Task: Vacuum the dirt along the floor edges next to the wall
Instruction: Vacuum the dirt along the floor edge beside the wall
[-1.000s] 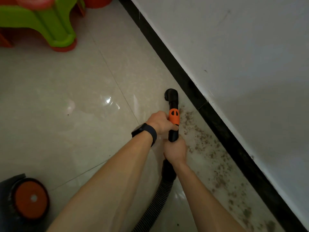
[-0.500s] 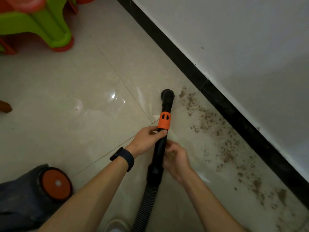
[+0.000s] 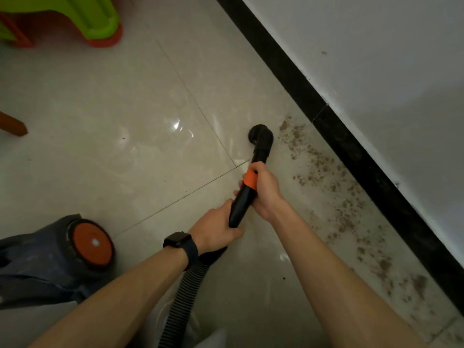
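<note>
Hands have swapped places on the wand [image 3: 242, 204] since half a second ago. The right hand [image 3: 266, 189] is now up at the orange collar [image 3: 250, 180] and the left hand [image 3: 216, 228] is down at the lower end; before, it was the reverse.

Right hand: fingers curled tight round the collar and the tube just under it.
Left hand: wrapped round the wand's base, just above the hose cuff. Dark watch [image 3: 179, 241] on that wrist.

Nozzle [image 3: 261, 138]: black, round-mouthed, elbow-shaped head, low at the floor [image 3: 113, 101], just left of the top end of the dirt [image 3: 324, 172]. Cannot tell whether it touches the tile.

Dirt: brown crumbly specks and clumps in a loose band on the floor. It runs alongside the skirting [image 3: 351, 146] from beside the nozzle to the lower right corner, with heavier clumps low right. The right forearm lies along the band's inner side.

Skirting: glossy black strip, with a joint near the top of the band.
Wall [image 3: 376, 59] above it: matt white, a few small marks.
Floor: large pale glossy tiles, thin dark grout lines, glare patch left of the nozzle.

Hose [image 3: 185, 292]: black, ribbed, runs from the wand down between the forearms to the bottom edge.
Vacuum body [image 3: 37, 272]: dark, scuffed, lower left, with a flat orange wheel [image 3: 91, 243] facing the arms.

Well apart, upper left: green plastic stool [image 3: 100, 18] with a red foot.
Left edge: a brown wooden leg [image 3: 12, 126].
</note>
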